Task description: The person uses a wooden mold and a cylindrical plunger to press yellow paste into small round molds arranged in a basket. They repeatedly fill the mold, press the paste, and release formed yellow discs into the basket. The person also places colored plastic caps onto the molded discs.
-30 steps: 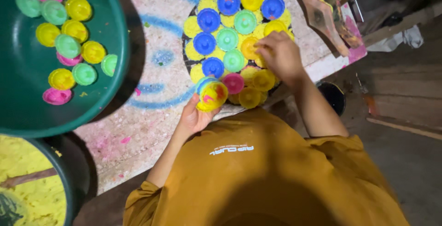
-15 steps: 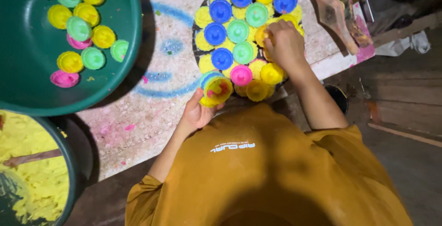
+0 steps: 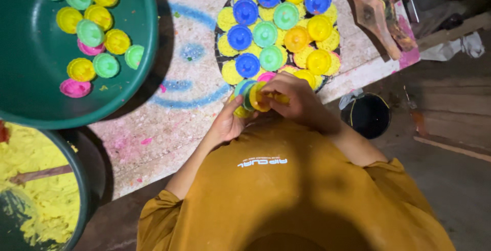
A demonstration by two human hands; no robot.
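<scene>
1. Gripping a small stack of coloured plastic moulds (image 3: 251,97), the left hand (image 3: 227,123) has its fingers curled shut around the stack's near-left side.
2. The right hand (image 3: 294,100) closes over the same stack from the right, fingertips pinched on a yellow mould (image 3: 260,99) at its face.
3. The stack sits between both hands at the near edge of a round dark tray (image 3: 221,64), just in front of the person's mustard shirt (image 3: 286,195).
4. The tray carries blue, green, yellow and pink moulds (image 3: 266,33) set among yellow pressed pieces (image 3: 227,18).
5. Tray and hands rest over a pale board (image 3: 169,123) marked with blue and pink stains.
6. Far left, a large green basin (image 3: 30,92) holds loose moulds (image 3: 92,33).
7. Near left, a second basin (image 3: 84,189) contains yellow paste (image 3: 36,179) and a stick.
8. Right of the tray lie a wooden tool (image 3: 376,16) and a small black pot (image 3: 369,115).
</scene>
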